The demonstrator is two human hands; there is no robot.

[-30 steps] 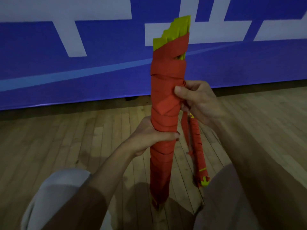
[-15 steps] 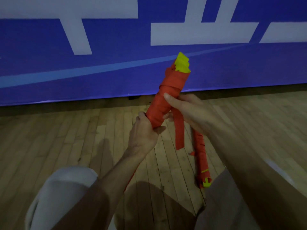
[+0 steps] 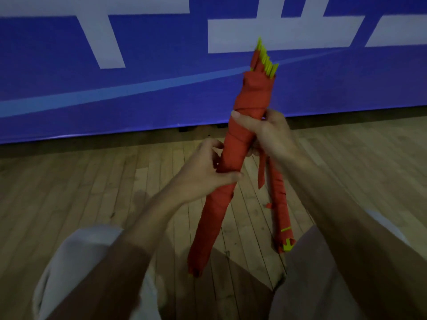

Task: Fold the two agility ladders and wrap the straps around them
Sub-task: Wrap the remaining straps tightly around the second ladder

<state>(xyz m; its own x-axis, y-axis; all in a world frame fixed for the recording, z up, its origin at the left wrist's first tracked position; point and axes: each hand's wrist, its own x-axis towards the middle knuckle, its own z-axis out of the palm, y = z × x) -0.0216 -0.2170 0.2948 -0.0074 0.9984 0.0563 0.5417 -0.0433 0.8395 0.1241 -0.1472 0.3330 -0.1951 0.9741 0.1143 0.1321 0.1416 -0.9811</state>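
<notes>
a long bundle, the held ladder (image 3: 250,100), runs on a slant through the middle of the frame, its lower end down at centre bottom between the knees and its upper end against the blue wall banner (image 3: 138,93) above centre. red strap is wound round almost all of its length. at the top a fan of yellow rungs (image 3: 266,61) sticks out of the wrapping.

the left hand (image 3: 205,174) grips the bundle about halfway up, just left of centre, with the thumb lying across the near face and the fingers curled round the far side. the right hand (image 3: 269,135) holds it higher, just right of centre, with the thumb laid flat across the front of the wrap and the fingers closed behind. a loose strap end (image 3: 261,174) hangs straight down from under this hand, to the right of the bundle and not touching it lower down. whether the fingers also pinch that strap cannot be told.

the second ladder (image 3: 280,211), also wound in red, lies on the wooden floor (image 3: 69,192) right of centre, partly hidden by the right forearm, with a bit of yellow showing at its near end by the right knee. pale trouser legs (image 3: 76,262) fill the lower corners of the frame.
</notes>
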